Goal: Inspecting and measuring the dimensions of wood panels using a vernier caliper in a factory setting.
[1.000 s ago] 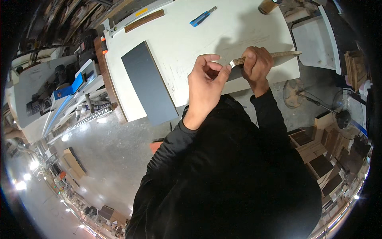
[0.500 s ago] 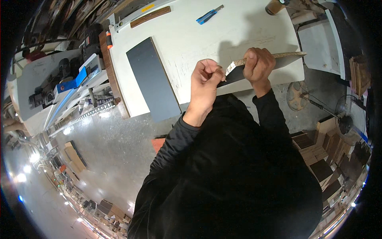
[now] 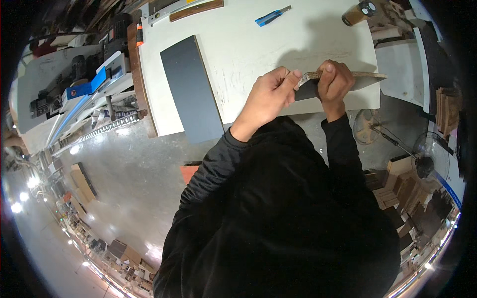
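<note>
My right hand (image 3: 335, 88) is closed round the long edge of a grey-faced chipboard panel (image 3: 365, 82), which is tilted up over the near right part of a white worktable (image 3: 238, 54). Raw speckled chipboard shows along the panel's upper edge. At its left end, my left hand (image 3: 268, 97) is closed, with the thumb pressed against the fingers beside the pale corner. Whatever is pinched there is hidden. Another dark grey panel (image 3: 193, 92) lies flat to the left, overhanging the table's near edge.
A blue utility knife (image 3: 271, 18) lies at the far side, with a brown jar (image 3: 354, 16) at the far right. A brown wood strip (image 3: 196, 11) lies far left. Beyond the table's right side are a fan (image 3: 425, 166) and stacked boards (image 3: 410, 191); machinery (image 3: 94, 89) stands left.
My left hand has turned and moved right and slightly up, its thumb now at the panel's end. My right hand and the panel have shifted slightly right; the whole view has shifted too.
</note>
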The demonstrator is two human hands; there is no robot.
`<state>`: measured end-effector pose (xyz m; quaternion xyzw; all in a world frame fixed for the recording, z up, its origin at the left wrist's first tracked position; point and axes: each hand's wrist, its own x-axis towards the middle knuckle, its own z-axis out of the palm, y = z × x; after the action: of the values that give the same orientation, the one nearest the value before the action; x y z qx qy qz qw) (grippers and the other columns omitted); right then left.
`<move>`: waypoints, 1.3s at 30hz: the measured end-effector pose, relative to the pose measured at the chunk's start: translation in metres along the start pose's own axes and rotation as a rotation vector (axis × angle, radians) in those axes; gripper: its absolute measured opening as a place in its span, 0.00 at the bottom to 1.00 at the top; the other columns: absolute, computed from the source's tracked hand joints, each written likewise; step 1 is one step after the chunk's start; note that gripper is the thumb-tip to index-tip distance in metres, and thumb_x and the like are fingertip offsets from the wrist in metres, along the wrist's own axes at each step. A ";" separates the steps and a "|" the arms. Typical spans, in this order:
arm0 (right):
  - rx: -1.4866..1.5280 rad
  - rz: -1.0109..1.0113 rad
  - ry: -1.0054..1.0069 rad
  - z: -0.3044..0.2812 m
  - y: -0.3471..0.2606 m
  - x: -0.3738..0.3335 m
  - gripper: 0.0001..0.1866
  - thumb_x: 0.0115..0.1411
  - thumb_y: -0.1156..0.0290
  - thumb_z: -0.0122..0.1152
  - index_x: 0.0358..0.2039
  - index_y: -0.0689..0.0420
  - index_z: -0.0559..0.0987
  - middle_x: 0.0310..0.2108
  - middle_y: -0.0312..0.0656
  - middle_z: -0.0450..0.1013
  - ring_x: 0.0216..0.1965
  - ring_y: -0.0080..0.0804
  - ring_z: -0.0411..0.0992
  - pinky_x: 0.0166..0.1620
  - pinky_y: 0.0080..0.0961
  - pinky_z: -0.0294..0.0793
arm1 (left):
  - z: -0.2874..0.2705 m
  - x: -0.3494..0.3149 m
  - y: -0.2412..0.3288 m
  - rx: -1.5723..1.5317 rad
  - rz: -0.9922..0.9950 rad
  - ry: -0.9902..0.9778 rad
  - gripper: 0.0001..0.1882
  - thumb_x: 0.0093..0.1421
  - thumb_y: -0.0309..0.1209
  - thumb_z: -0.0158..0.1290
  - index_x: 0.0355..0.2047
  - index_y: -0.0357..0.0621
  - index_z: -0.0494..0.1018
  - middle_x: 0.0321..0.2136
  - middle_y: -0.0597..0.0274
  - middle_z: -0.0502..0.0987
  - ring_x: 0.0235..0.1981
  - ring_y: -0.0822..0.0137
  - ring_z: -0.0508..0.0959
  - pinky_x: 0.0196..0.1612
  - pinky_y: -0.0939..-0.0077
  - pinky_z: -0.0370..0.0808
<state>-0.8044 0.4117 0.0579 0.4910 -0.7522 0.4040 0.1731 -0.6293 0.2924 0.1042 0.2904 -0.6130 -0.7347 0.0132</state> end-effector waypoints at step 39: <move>-0.071 -0.151 -0.145 0.072 -0.005 -0.048 0.27 0.76 0.55 0.43 0.20 0.54 0.72 0.17 0.42 0.67 0.20 0.43 0.68 0.27 0.37 0.63 | -0.297 -0.276 -0.290 0.297 -0.215 1.436 0.24 0.76 0.41 0.43 0.27 0.34 0.72 0.14 0.55 0.74 0.16 0.64 0.77 0.24 0.63 0.74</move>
<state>-0.7681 0.3835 -0.0154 0.5677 -0.7373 0.3266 0.1655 -0.1708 0.2030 -0.0696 0.7567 -0.5145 -0.2706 0.2993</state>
